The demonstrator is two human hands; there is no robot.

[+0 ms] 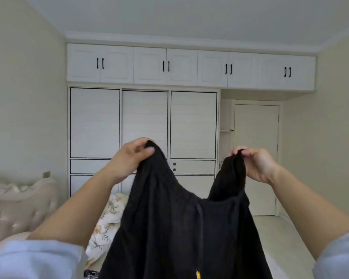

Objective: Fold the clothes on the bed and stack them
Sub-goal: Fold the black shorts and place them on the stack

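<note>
A black knit garment point(175, 228) hangs in the air in front of me, held up by its two top corners. My left hand point(129, 160) pinches the left corner between thumb and fingers. My right hand point(256, 164) pinches the right corner at about the same height. A dark drawstring with a yellow tip point(198, 275) dangles down the garment's middle. The cloth sags between my hands and covers most of the bed below. The garment's lower part runs out of view.
A floral quilt point(107, 224) lies on the bed behind the garment. A tufted headboard point(16, 208) stands at the left. A white wardrobe point(145, 125) fills the far wall, with a door point(256, 158) at the right and pale floor point(278, 236) beside the bed.
</note>
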